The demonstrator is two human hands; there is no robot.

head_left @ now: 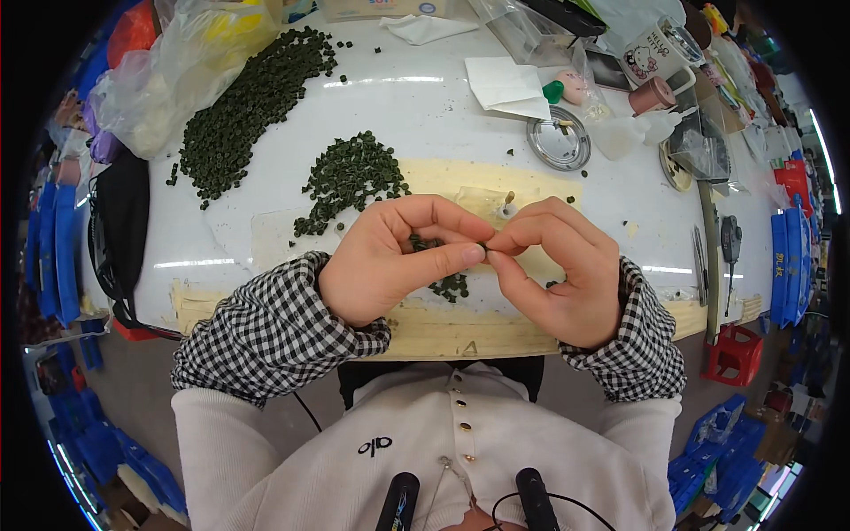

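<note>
My left hand (376,257) and my right hand (567,270) meet over the near part of the table, fingertips pinched together. Between them is a tiny dark green piece (484,249), mostly covered by the fingers. A small cluster of dark green pieces (452,288) lies below and partly behind my left hand. Just beyond that hand spreads a loose heap of similar pieces (354,173), and a larger heap (257,106) sits farther left. A short upright peg (507,206) stands behind my fingers on a pale yellow surface (434,175).
Plastic bags (168,97) crowd the far left, above a black cloth item (124,230). White tissue (505,86), a round metal lid (560,139), a mug (660,55) and a pink spool (651,96) occupy the far right. Tweezers (699,261) and a screwdriver (730,248) lie at right.
</note>
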